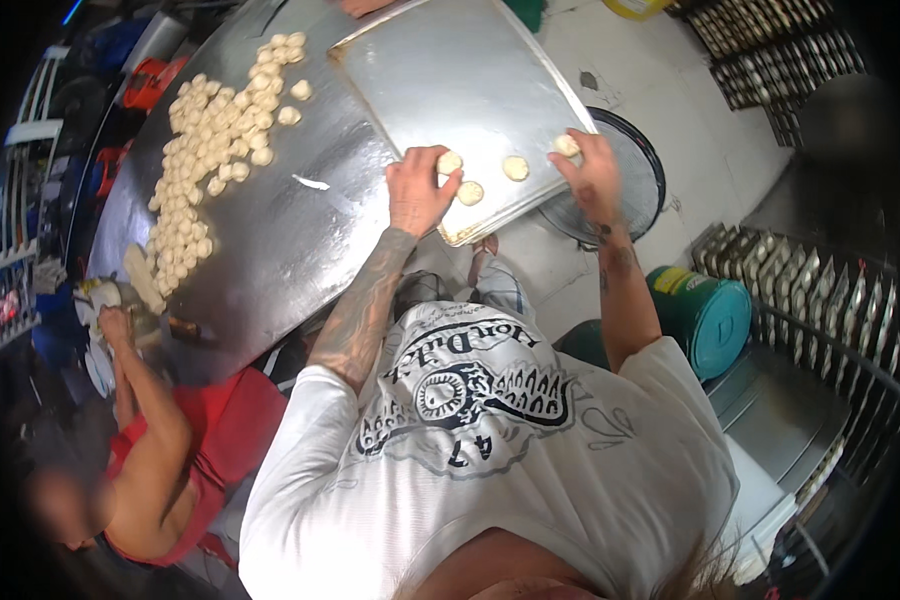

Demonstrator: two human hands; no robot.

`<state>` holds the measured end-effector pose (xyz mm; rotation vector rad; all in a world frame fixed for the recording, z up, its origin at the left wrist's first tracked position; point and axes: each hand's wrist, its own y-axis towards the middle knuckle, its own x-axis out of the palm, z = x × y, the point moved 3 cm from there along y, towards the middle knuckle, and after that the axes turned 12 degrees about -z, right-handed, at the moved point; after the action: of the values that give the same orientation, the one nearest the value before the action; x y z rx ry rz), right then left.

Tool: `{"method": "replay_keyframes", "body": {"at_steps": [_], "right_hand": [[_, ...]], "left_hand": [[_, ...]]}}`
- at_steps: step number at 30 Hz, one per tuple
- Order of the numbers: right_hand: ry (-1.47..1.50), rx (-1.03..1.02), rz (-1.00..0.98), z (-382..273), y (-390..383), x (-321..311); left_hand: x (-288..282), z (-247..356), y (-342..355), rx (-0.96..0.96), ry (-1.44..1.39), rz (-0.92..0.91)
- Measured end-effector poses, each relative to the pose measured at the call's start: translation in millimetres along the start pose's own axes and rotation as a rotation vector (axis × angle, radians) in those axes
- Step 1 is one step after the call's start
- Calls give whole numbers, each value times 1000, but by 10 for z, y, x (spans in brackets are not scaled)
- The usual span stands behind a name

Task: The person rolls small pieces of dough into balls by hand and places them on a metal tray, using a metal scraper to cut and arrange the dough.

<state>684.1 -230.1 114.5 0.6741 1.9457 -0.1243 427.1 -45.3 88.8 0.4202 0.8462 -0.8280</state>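
Note:
My left hand (419,188) is at the near left part of a metal baking tray (450,75), its thumb and fingers closed around a pale dough ball (450,162). Close to my left thumb, a second dough ball (470,193) lies on the tray. Another dough ball (515,168) rests between my two hands. Over the tray's right edge, my right hand (594,178) pinches a dough ball (566,146) between thumb and fingers. Whether the two held balls touch the tray is hard to tell.
A big heap of dough balls (210,135) covers the left of the steel table (270,240). At lower left a co-worker in red (210,430) has a hand (116,326) near the heap. A green bucket (715,325) and racks of stacked trays (810,290) stand right.

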Motion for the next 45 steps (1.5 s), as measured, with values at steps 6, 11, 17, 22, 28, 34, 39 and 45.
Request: {"method": "replay_keyframes", "body": {"at_steps": [6,11,17,22,28,34,39,45], "right_hand": [[477,171,-65,-1077,-126,180],[790,-350,-617,-2734,-426,1469],[321,-462,-473,-4031,607,2713],[-8,-603,-397,-5145,1554,3582],[463,-587,-419,-5016,1292,3069],[312,-291,-787,-3142,-577,2667],[198,-697,-423,-3925,-351,2916],[395,-828,-649,-3417,-734,3035]], "left_hand": [[-293,-155,-501,-19,-526,234],[-529,-621,-823,-535,-2006,-20],[-1657,-2399,-1419,-468,-1338,516],[-2040,-3650,-1063,-647,-163,718],[-2006,-3577,-1396,-359,-265,867],[-1387,-2948,-3157,-640,-285,268],[-1587,-2803,-2317,-367,267,338],[-1058,-2771,-2904,-151,123,333]]}}
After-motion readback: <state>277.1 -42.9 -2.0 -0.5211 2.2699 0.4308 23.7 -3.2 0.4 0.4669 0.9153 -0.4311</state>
